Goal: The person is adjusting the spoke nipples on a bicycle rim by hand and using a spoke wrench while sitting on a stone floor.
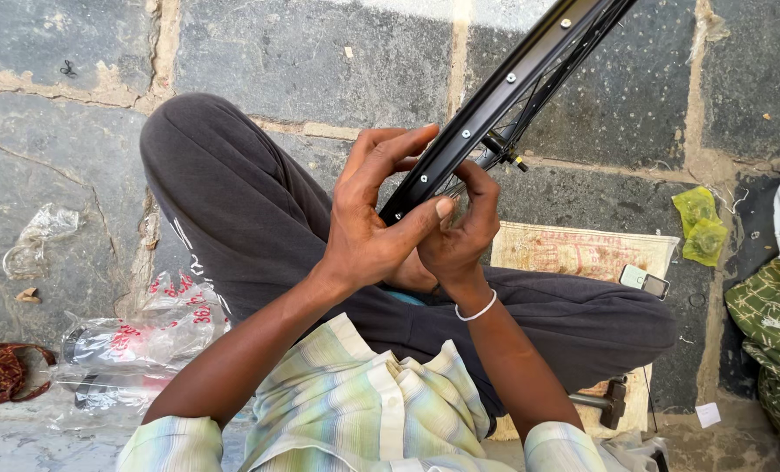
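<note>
The person sits cross-legged on a stone-slab floor [320, 52] in dark trousers [232, 201] and a pale striped shirt [364, 411]. A black bicycle wheel rim [503, 87] runs diagonally from the upper right edge of the view down to the hands, where its lower end sits above the lap. Small silver spoke nipples dot the rim's inner face, and thin spokes [538, 96] show just beside it on its right.

The left hand [372, 218] wraps the lower end of the rim from the left side. Its fingers curl over the top of the rim and its thumb presses across the rim's face, so this hand is closed in a grip on the rim. The right hand [460, 236] meets the rim from below and to the right, fingers bent and touching the rim edge near the spokes. Whether it pinches a small part there cannot be told. A white band [477, 308] circles the right wrist.

A printed mat [573, 249] lies under the right leg, with a small phone [643, 281] on it. A hammer [604, 402] lies near the right knee. Clear plastic bags [136, 350] rest on the floor at the left, and green wrappers [700, 223] lie at the right.
</note>
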